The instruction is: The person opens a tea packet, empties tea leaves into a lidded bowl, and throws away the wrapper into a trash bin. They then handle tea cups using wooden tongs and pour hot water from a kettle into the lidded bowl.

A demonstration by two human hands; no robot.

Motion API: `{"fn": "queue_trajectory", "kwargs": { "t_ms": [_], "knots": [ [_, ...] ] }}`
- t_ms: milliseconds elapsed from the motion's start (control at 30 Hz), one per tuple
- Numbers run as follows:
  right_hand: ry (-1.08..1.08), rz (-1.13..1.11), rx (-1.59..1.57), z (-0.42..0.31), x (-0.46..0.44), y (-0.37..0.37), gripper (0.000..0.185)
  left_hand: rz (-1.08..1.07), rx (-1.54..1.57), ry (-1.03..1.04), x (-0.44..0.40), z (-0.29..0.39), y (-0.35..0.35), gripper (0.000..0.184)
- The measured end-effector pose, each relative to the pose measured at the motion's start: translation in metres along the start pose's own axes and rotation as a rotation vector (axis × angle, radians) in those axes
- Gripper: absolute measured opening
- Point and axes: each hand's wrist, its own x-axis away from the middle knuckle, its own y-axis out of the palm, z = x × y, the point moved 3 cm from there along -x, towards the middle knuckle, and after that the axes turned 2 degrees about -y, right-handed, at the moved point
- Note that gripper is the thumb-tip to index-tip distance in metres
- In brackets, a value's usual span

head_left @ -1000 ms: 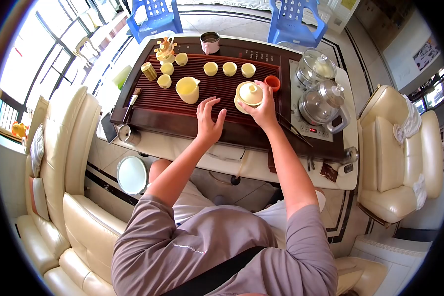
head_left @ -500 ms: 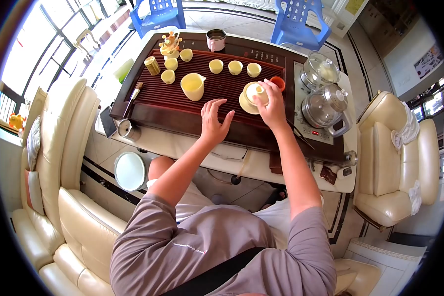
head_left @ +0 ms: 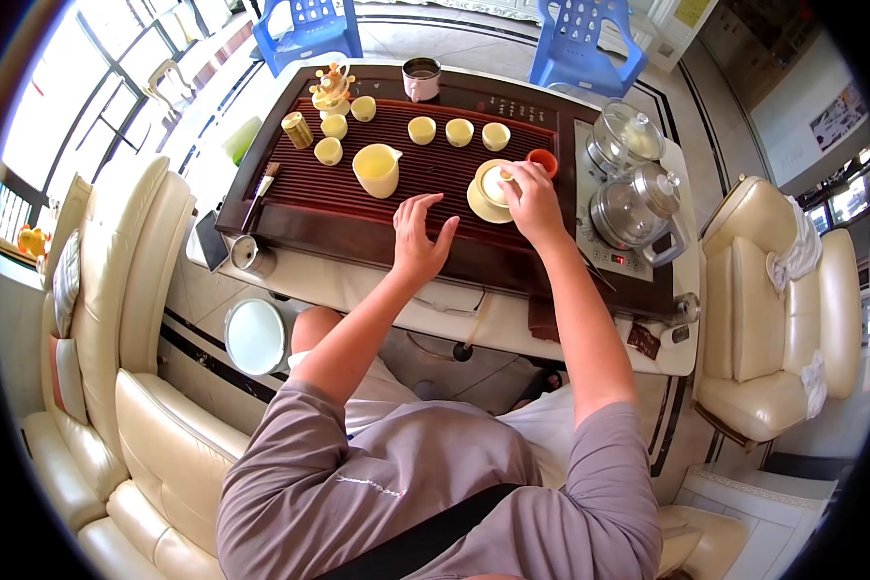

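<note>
A tiled living room surrounds a pale table (head_left: 309, 282), with two blue plastic chairs (head_left: 585, 43) beyond it and a cream leather sofa (head_left: 106, 256) along the left. On the table sits one large dark tea tray (head_left: 377, 248) with a slatted top. Starting at its left edge, there is one brush (head_left: 261, 193), then one gold canister (head_left: 297, 130) and one orange-and-cream ornament (head_left: 331, 92). Three pale yellow teacups (head_left: 328, 152) are grouped near the ornament. One spouted serving pitcher (head_left: 376, 174) comes next, and one pink mug (head_left: 421, 85) stands behind it. The left hand (head_left: 419, 237) is near the pitcher, fingers spread, thumb well apart, holding nothing. Three more matching cups (head_left: 459, 133) form a row farther back. One gaiwan (head_left: 483, 205) stands on the tray's right half, its lid (head_left: 494, 186) on; the right hand (head_left: 536, 203) has thumb and fingertips drawn narrowly together on the lid's knob. One red cup (head_left: 542, 159) is just beyond, then two glass kettles (head_left: 617, 215) and one cream armchair (head_left: 768, 319).
</note>
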Motion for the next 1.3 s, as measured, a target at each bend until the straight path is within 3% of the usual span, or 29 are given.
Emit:
{"fn": "queue_trajectory", "kwargs": {
  "t_ms": [267,467,767,967,1167,1300],
  "knots": [
    [0.087,-0.128,0.035,-0.015,-0.010,-0.008,0.059,0.003,-0.011,0.002,0.000,0.001,0.000,0.042],
    [0.130,-0.279,0.069,-0.002,-0.010,0.004,0.062,0.007,-0.011,0.005,0.000,0.000,0.000,0.042],
    [0.126,-0.181,0.040,-0.001,-0.005,0.008,0.055,0.010,-0.010,-0.005,0.000,-0.001,0.001,0.042],
    [0.037,-0.256,0.110,-0.008,-0.020,-0.018,0.054,0.019,-0.009,0.002,0.001,-0.003,0.002,0.042],
    [0.053,-0.464,0.173,0.006,-0.018,-0.057,0.055,0.036,-0.010,0.000,0.001,0.000,0.000,0.040],
    [0.026,-0.634,0.304,0.023,-0.002,-0.071,0.066,0.040,0.000,0.001,0.001,0.001,-0.002,0.040]
  ]
}}
